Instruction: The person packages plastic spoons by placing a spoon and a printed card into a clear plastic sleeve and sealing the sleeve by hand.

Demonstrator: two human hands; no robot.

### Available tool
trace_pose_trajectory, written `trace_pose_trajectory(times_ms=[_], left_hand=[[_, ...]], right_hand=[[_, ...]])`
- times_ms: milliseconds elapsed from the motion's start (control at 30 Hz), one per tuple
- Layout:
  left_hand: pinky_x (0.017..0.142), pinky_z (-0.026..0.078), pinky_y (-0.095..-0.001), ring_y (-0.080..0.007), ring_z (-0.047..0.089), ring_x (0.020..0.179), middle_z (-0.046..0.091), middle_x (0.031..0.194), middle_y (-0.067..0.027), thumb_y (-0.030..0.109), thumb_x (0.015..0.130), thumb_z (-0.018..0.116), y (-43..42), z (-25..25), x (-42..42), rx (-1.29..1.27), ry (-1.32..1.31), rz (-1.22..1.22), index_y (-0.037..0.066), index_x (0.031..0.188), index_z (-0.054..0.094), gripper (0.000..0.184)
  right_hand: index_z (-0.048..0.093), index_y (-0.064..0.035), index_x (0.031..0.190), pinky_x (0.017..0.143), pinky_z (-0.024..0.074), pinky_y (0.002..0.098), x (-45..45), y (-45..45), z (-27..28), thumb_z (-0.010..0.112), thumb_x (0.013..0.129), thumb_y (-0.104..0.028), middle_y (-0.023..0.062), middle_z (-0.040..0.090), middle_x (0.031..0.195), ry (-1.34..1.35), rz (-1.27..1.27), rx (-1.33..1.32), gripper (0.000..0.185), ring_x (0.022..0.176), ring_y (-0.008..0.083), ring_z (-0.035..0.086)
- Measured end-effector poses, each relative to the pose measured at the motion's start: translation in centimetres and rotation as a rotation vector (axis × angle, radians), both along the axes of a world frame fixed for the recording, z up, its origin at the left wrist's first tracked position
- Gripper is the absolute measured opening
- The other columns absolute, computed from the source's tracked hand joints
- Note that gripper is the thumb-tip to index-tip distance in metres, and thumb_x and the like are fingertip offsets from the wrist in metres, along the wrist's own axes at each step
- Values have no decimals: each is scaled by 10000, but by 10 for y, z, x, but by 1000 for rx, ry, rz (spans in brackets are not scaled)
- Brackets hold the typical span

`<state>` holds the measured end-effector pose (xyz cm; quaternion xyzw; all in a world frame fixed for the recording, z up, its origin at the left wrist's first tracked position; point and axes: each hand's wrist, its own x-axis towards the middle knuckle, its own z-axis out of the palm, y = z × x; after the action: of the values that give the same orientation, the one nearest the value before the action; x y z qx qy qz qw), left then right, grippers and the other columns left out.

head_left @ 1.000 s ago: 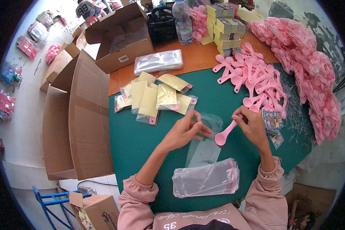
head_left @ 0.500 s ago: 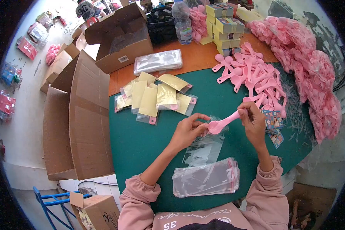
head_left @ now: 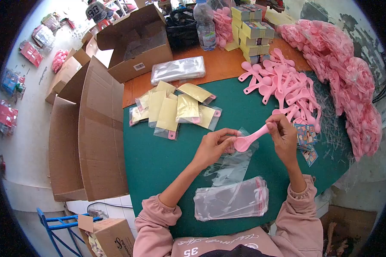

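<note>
My right hand [head_left: 283,135] pinches the handle end of a pink plastic spoon [head_left: 254,138], whose bowl points left and down. The fingers of my left hand [head_left: 216,147] are closed on the top of a clear plastic bag [head_left: 232,167], right beside the spoon's bowl. That bag hangs down toward a stack of clear bags [head_left: 231,199] on the green table top [head_left: 158,162]. Whether the bowl is inside the bag's mouth I cannot tell. Printed cards [head_left: 306,135] lie just right of my right hand. Beyond it spreads a heap of pink spoons [head_left: 283,85].
Filled packets with yellow cards [head_left: 166,112] lie at the left. Behind them are a pack of clear bags [head_left: 178,69], an open carton [head_left: 137,47], a water bottle [head_left: 206,28] and bundled card stacks [head_left: 253,32]. Large bags of spoons [head_left: 351,81] line the right edge.
My left hand has moved slightly, bringing the bag's top edge up behind the spoon's bowl. The right hand and spoon stay almost in place.
</note>
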<state>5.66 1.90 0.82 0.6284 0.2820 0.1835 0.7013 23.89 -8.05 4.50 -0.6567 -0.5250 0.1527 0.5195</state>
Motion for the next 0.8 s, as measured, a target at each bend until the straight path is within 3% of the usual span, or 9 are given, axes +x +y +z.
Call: trace_pose_trajectory(times_ms=[200,267,400,467,567,667,733,767,800], left_hand=[[707,477,-218,-94,574,811,600,962,-43,136,873,516,-4,-3,6,23,32,-37,-2,1094,544,262],[718,460,-215,-90,562,804,594,958,-35,151,888,498,-8,-4,10,-17,-168,-13,-3,1102,542,267],[760,455,-220,-102,571,832,607,943,-54,195,915,449,-2,10,4,34,-76,6,-15,1083,551,288],[745,460,-227,-98,570,805,618,911,-68,249,931,410,13,9,-6,30,98,-379,-34,1045,566,343],[729,468,-230,-105,581,792,628,895,-81,280,931,404,10,17,-7,-64,3,-378,-48,1007,578,379],[649,458,-207,-77,555,708,638,835,-64,284,925,418,6,20,-6,-184,-63,-273,-34,981,606,373],[643,459,-209,-82,558,702,637,821,-63,285,929,409,4,23,-5,-127,-52,-249,-41,983,601,382],[638,459,-212,-86,562,695,637,808,-61,285,933,401,2,25,-4,-72,-39,-228,-48,984,597,390],[638,459,-212,-86,562,695,637,808,-61,285,933,401,0,28,-3,-72,-41,-226,-48,984,597,390]], right_hand=[[533,-15,871,531,389,207,-8,3,-8,563,843,-137,22,528,667,108,123,-74,129,592,65,477],[516,-17,905,521,393,213,-15,3,-9,567,840,-133,26,536,666,157,172,-105,143,576,66,478],[450,-33,949,480,405,200,-17,3,-9,563,846,-136,41,560,660,254,172,-78,185,551,68,506],[442,-32,933,473,406,190,-15,3,-9,556,853,-141,44,563,663,297,134,-51,176,551,68,512],[440,-31,892,449,392,166,-18,3,-12,545,861,-131,59,564,678,318,117,59,149,529,64,506],[481,-10,883,477,406,184,-23,2,-9,506,889,-256,67,568,707,391,99,149,248,528,76,497],[534,4,909,645,448,257,-21,-1,-9,426,896,-418,71,588,788,241,258,86,435,696,126,530],[534,4,909,645,448,257,-24,1,-8,426,896,-418,71,588,788,240,259,87,435,696,126,530],[561,4,900,737,419,289,-29,3,-5,392,888,-466,72,591,851,184,332,104,499,793,152,512]])
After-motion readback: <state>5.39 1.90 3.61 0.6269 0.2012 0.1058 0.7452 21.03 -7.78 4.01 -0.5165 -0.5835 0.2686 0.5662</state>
